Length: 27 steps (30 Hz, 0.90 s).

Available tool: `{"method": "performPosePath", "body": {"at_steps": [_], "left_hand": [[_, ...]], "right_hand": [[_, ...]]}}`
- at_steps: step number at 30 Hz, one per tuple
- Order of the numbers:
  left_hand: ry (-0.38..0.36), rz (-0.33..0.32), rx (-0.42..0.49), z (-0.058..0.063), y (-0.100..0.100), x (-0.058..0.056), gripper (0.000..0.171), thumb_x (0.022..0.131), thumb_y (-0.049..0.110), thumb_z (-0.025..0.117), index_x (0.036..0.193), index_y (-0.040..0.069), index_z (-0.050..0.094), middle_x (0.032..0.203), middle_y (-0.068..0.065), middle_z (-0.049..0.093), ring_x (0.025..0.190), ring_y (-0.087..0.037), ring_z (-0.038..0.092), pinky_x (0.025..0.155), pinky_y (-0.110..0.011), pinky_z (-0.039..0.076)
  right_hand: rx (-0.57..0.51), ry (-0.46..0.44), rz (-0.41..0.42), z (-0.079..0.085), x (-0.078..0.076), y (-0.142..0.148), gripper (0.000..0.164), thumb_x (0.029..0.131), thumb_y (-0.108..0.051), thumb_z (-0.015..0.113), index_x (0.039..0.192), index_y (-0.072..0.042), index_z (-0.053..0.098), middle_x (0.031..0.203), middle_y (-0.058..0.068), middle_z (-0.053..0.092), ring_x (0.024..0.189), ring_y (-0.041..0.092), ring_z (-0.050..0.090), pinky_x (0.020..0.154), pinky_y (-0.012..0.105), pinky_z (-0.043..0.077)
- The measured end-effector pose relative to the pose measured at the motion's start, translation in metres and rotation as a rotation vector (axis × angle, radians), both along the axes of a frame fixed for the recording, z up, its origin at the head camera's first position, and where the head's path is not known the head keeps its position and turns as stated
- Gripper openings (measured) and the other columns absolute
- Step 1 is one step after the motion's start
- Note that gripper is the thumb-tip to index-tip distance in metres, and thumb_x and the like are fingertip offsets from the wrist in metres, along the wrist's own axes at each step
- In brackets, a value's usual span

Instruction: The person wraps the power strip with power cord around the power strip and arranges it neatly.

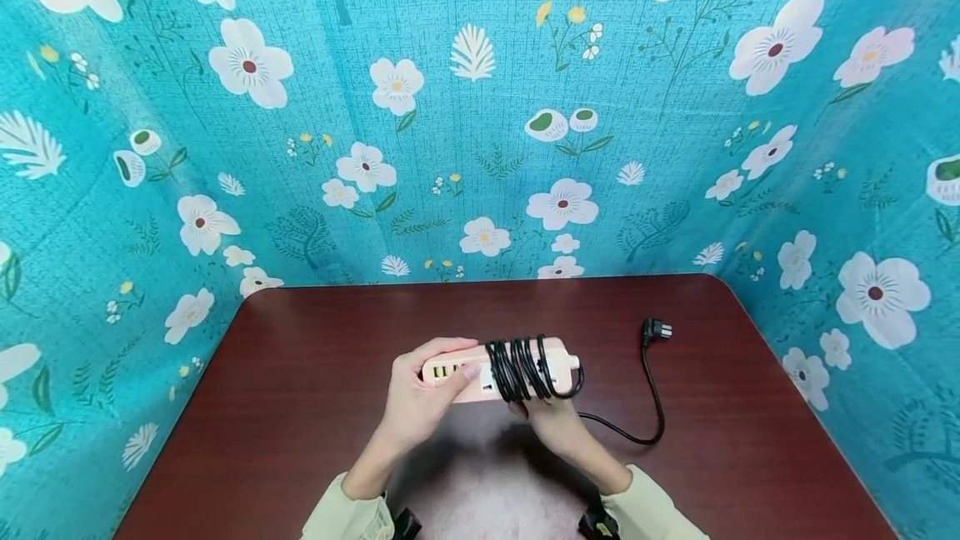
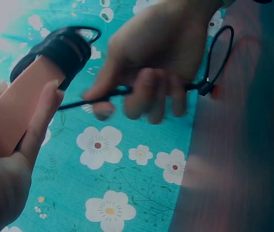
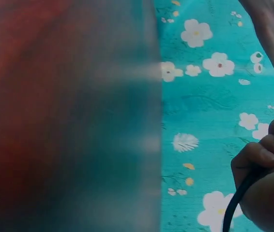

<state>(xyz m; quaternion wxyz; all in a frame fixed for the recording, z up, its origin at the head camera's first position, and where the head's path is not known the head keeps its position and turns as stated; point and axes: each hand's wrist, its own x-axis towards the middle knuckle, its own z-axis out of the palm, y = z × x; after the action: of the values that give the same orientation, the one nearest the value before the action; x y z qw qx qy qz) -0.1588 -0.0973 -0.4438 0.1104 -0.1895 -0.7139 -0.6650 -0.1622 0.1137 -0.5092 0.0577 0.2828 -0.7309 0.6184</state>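
A pale pink power strip (image 1: 471, 393) with USB ports and sockets is held up over the table. My left hand (image 1: 420, 394) grips its left end, thumb across the front. Black cable (image 1: 517, 369) is wound in several loops around the strip's right half. Below those loops is my right hand (image 1: 557, 425), its fingers partly hidden by the strip. In the left wrist view, the right hand (image 2: 161, 53) has its fingers curled round the cable. The right wrist view also shows cable (image 3: 234, 208) running out of that fist. The cable's loose end with the plug (image 1: 656, 329) lies to the right.
The dark red-brown table (image 1: 315, 348) has a bright reflection at its front. A turquoise flowered cloth (image 1: 450, 123) hangs behind it and along both sides. Pale sleeves (image 1: 352, 511) and dark wrist bands show at the lower edge.
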Motion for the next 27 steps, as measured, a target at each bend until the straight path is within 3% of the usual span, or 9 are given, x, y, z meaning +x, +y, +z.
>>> {"method": "performPosePath", "body": {"at_steps": [3,6,10,14,19,27], "left_hand": [[-0.015,0.071,0.026,0.0,0.002,-0.006,0.027,0.091,0.004,0.08,0.117,0.003,0.076,0.098,-0.021,0.078,0.067,-0.007,0.068,0.054,-0.026,0.059],[-0.037,0.105,0.051,-0.004,0.004,-0.01,0.027,0.09,0.003,0.08,0.117,0.004,0.077,0.1,-0.022,0.078,0.069,-0.008,0.07,0.056,-0.025,0.06],[-0.038,0.142,0.059,-0.009,0.006,-0.014,0.026,0.09,0.006,0.082,0.116,0.006,0.078,0.1,-0.022,0.079,0.068,-0.008,0.071,0.056,-0.025,0.06],[-0.015,0.219,0.024,-0.013,0.005,-0.021,0.027,0.089,0.015,0.085,0.116,0.011,0.079,0.097,-0.016,0.08,0.066,-0.009,0.07,0.054,-0.025,0.058],[-0.004,0.318,-0.025,-0.017,0.002,-0.03,0.029,0.087,0.021,0.088,0.114,0.018,0.081,0.095,-0.009,0.081,0.063,-0.009,0.067,0.051,-0.023,0.056],[0.0,0.333,-0.043,-0.022,-0.001,-0.033,0.033,0.087,0.021,0.088,0.116,0.01,0.079,0.093,-0.01,0.081,0.063,-0.009,0.068,0.05,-0.024,0.056]], "right_hand": [[0.021,-0.186,0.004,-0.003,0.005,-0.003,0.031,0.113,-0.008,0.039,0.087,0.0,0.053,0.06,0.01,0.045,0.057,0.003,0.042,0.056,0.024,0.039],[0.102,-0.245,-0.011,-0.005,0.007,-0.005,0.036,0.115,-0.021,0.04,0.095,0.002,0.059,0.06,0.011,0.054,0.054,0.0,0.045,0.053,0.022,0.042],[0.148,-0.279,-0.006,-0.008,0.009,-0.004,0.038,0.115,-0.024,0.041,0.093,-0.002,0.062,0.065,0.015,0.065,0.052,0.004,0.048,0.047,0.022,0.043],[0.234,-0.258,0.001,-0.01,0.013,-0.006,0.037,0.114,-0.027,0.044,0.088,-0.009,0.064,0.068,0.008,0.071,0.054,0.002,0.053,0.05,0.022,0.048],[0.374,-0.138,0.016,-0.01,0.021,-0.01,0.039,0.114,-0.032,0.043,0.084,-0.013,0.061,0.065,-0.005,0.068,0.057,-0.005,0.052,0.057,0.018,0.047],[0.386,-0.045,0.009,-0.006,0.026,-0.011,0.036,0.113,-0.028,0.046,0.081,-0.018,0.058,0.059,-0.01,0.059,0.056,-0.005,0.053,0.062,0.017,0.048]]}}
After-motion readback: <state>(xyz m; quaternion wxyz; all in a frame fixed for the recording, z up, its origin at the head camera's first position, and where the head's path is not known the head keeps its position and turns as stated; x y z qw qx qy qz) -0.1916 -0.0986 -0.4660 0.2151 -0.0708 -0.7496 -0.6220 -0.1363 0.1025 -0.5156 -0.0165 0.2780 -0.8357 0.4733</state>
